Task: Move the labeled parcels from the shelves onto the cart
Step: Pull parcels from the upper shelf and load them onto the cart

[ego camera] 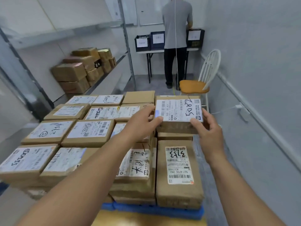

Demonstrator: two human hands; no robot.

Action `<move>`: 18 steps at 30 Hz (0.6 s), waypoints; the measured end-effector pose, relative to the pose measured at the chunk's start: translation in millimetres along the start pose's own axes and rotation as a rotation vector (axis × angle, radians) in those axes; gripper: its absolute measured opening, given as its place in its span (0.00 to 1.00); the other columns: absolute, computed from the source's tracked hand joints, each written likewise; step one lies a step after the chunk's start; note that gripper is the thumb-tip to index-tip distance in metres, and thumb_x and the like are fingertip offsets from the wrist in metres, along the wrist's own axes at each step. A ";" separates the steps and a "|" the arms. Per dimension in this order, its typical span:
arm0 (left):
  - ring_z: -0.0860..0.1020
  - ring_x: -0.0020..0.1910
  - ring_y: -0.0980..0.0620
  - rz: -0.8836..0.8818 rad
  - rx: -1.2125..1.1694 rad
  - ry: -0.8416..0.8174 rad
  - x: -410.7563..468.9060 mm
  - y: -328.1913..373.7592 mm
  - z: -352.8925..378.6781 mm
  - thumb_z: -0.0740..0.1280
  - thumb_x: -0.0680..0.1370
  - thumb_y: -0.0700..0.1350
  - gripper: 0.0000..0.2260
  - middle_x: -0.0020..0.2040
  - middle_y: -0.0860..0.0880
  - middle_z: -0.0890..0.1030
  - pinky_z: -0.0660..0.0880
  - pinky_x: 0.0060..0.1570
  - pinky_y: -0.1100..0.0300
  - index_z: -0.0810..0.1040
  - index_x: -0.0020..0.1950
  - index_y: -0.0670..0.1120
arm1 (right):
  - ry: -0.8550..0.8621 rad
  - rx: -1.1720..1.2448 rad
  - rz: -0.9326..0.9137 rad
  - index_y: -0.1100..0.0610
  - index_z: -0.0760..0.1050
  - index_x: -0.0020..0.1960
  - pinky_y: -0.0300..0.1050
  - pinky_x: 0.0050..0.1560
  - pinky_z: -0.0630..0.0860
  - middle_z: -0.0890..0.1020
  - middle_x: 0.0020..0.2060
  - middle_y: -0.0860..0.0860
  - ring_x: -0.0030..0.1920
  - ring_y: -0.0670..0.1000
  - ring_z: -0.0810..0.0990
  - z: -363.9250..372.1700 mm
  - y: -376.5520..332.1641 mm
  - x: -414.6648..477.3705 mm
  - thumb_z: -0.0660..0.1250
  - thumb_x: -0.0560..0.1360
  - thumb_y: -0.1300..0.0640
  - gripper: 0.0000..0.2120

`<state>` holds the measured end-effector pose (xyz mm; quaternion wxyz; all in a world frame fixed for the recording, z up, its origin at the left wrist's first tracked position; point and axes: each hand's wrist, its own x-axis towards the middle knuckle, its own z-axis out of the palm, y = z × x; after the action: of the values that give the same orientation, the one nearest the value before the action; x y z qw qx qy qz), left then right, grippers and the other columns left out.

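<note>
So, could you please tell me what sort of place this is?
Probably a parcel sorting room: labeled cardboard parcels stacked on a blue cart, more boxes on a metal shelf, and labeled crates on a table at the back.

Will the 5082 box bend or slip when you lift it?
Probably stiff: the box keeps flat sides and square edges. Likely light, since the left hand and right hand pinch just its edges. Plain cardboard seems unlikely to slip.
</note>
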<state>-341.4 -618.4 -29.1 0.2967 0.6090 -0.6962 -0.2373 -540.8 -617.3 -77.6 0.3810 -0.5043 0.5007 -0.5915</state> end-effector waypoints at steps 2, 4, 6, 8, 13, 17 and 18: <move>0.71 0.62 0.54 0.037 0.145 -0.029 19.0 -9.6 4.9 0.62 0.78 0.53 0.18 0.62 0.55 0.75 0.70 0.61 0.54 0.72 0.67 0.53 | 0.001 0.003 0.033 0.52 0.72 0.68 0.47 0.61 0.75 0.81 0.57 0.46 0.59 0.44 0.78 1.0 9.0 8.5 0.69 0.75 0.57 0.22; 0.69 0.64 0.51 0.033 0.267 -0.058 32.6 -14.9 8.1 0.61 0.78 0.55 0.19 0.63 0.51 0.74 0.69 0.62 0.51 0.71 0.67 0.53 | 0.009 0.009 0.062 0.52 0.72 0.68 0.45 0.60 0.75 0.81 0.57 0.46 0.59 0.44 0.78 2.8 17.1 16.1 0.69 0.75 0.57 0.22; 0.68 0.64 0.49 0.020 0.374 -0.069 41.0 -17.9 9.7 0.60 0.78 0.56 0.19 0.64 0.48 0.71 0.67 0.63 0.50 0.71 0.67 0.51 | 0.008 -0.001 0.089 0.52 0.72 0.68 0.46 0.61 0.75 0.81 0.57 0.46 0.58 0.44 0.78 5.5 23.4 22.9 0.69 0.75 0.57 0.22; 0.68 0.64 0.48 0.048 0.495 -0.061 46.5 -19.7 10.4 0.58 0.79 0.57 0.19 0.65 0.48 0.71 0.67 0.63 0.50 0.72 0.65 0.49 | 0.003 -0.007 0.120 0.52 0.73 0.67 0.49 0.62 0.75 0.81 0.56 0.45 0.57 0.44 0.79 8.7 31.9 29.7 0.69 0.75 0.57 0.21; 0.67 0.64 0.47 0.051 0.612 -0.078 57.2 -27.3 14.3 0.57 0.79 0.58 0.18 0.66 0.47 0.70 0.67 0.60 0.51 0.74 0.56 0.46 | -0.011 -0.030 0.165 0.53 0.73 0.68 0.52 0.62 0.74 0.82 0.55 0.46 0.57 0.45 0.79 16.1 49.5 41.2 0.69 0.75 0.56 0.22; 0.65 0.65 0.47 0.021 0.654 -0.092 58.8 -33.1 19.4 0.56 0.80 0.58 0.18 0.67 0.47 0.68 0.64 0.61 0.51 0.73 0.59 0.46 | -0.026 -0.058 0.187 0.51 0.73 0.67 0.49 0.61 0.75 0.81 0.56 0.46 0.57 0.46 0.78 20.5 57.4 44.1 0.69 0.75 0.55 0.21; 0.65 0.65 0.47 0.019 0.663 -0.097 58.1 -35.3 21.1 0.56 0.80 0.58 0.18 0.67 0.48 0.68 0.64 0.62 0.52 0.73 0.60 0.47 | -0.031 -0.063 0.196 0.51 0.73 0.67 0.45 0.59 0.74 0.81 0.56 0.46 0.56 0.45 0.78 21.2 58.2 43.8 0.68 0.75 0.56 0.20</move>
<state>-336.1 -681.7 -61.3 0.0512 0.6539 -0.7545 -0.0239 -532.0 -675.7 -125.2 0.4285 -0.4740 0.5600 -0.5274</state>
